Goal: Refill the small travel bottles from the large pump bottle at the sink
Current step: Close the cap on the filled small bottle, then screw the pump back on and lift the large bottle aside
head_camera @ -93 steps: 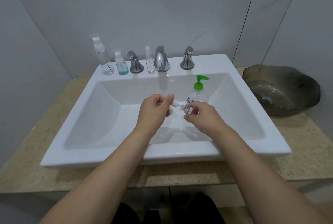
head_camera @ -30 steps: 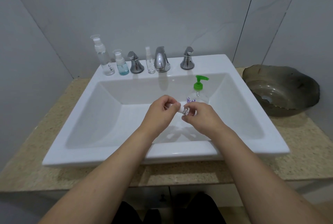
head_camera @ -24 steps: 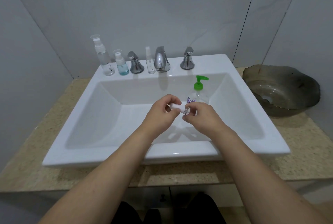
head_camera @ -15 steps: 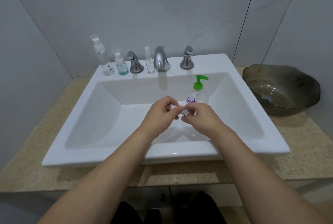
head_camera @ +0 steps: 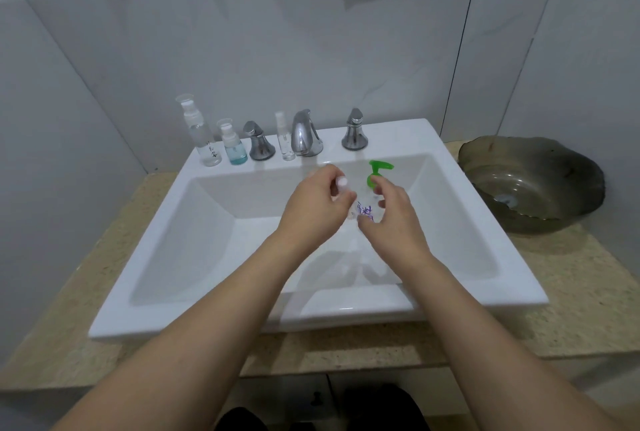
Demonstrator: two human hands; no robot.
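Only purple label [head_camera: 365, 213] writing, unreadable.

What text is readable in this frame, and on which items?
Pump bottle, between the hands: purple handwritten marks, too blurred to read.
Tall clear bottle on the sink ledge: small dark marks near its base, too small to read.
No other text is visible.

Both forearms are extended from the lower frame corners toward frame centre. Left hand [head_camera: 317, 208] is curled, a small white-capped object pinched at its fingers [head_camera: 341, 198]. Right hand [head_camera: 391, 214] is held just beside it, fingers bent, thumb forward; grip cannot be confirmed.
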